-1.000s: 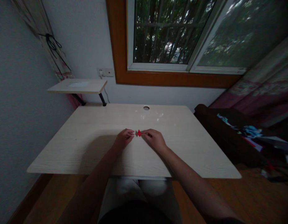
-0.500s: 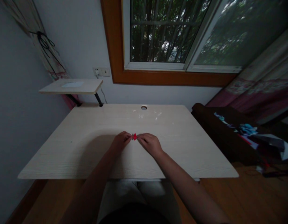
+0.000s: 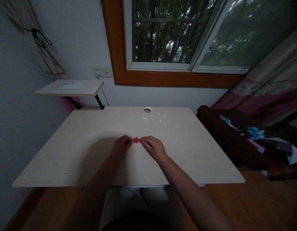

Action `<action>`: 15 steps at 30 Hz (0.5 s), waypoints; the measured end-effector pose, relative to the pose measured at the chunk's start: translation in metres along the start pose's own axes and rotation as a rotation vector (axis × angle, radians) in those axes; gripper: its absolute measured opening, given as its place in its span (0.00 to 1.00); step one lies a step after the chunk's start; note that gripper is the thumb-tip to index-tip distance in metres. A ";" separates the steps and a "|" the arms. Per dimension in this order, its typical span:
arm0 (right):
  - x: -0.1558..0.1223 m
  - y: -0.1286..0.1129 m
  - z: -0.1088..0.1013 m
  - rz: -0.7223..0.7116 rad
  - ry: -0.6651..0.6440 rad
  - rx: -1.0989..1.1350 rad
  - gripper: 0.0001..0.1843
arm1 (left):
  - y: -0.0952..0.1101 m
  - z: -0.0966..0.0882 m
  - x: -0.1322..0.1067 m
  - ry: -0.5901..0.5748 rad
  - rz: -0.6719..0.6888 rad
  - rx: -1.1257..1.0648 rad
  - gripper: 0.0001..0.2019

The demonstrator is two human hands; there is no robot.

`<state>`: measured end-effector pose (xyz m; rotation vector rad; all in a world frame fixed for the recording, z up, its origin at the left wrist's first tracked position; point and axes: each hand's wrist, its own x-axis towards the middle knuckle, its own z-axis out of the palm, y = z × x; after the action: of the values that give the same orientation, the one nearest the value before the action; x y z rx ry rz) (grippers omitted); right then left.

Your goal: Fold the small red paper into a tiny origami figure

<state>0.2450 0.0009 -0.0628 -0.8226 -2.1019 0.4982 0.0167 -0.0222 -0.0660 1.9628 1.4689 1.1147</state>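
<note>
A tiny red folded paper piece (image 3: pixel 136 140) sits between my two hands over the middle of a pale wooden desk (image 3: pixel 78 150). My left hand (image 3: pixel 121 148) pinches its left side with curled fingers. My right hand (image 3: pixel 153 148) pinches its right side, fingers also curled. Most of the red piece is hidden by my fingertips. Both forearms reach in from the near edge of the desk.
A round cable hole (image 3: pixel 147 110) lies at the desk's far edge, near pale smears. A small raised shelf (image 3: pixel 69 88) stands at the far left by the wall. A dark sofa (image 3: pixel 225 134) with scattered items is on the right. A window (image 3: pixel 172 32) is behind.
The view has drifted so the scene sits further left and lower. My hands have closed in on the red piece, and less of it shows between the fingertips.
</note>
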 end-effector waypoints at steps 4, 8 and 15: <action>-0.001 -0.001 0.001 0.001 0.012 0.003 0.10 | 0.000 0.000 0.000 -0.012 -0.037 -0.006 0.07; -0.002 -0.001 0.001 0.002 0.010 -0.017 0.10 | 0.002 -0.002 -0.001 -0.034 -0.077 -0.028 0.08; -0.003 0.000 0.001 -0.013 -0.017 -0.033 0.10 | 0.001 -0.006 0.000 -0.071 -0.194 -0.193 0.10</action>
<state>0.2456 -0.0018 -0.0652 -0.8259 -2.1351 0.4662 0.0124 -0.0234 -0.0624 1.6731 1.4235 1.0486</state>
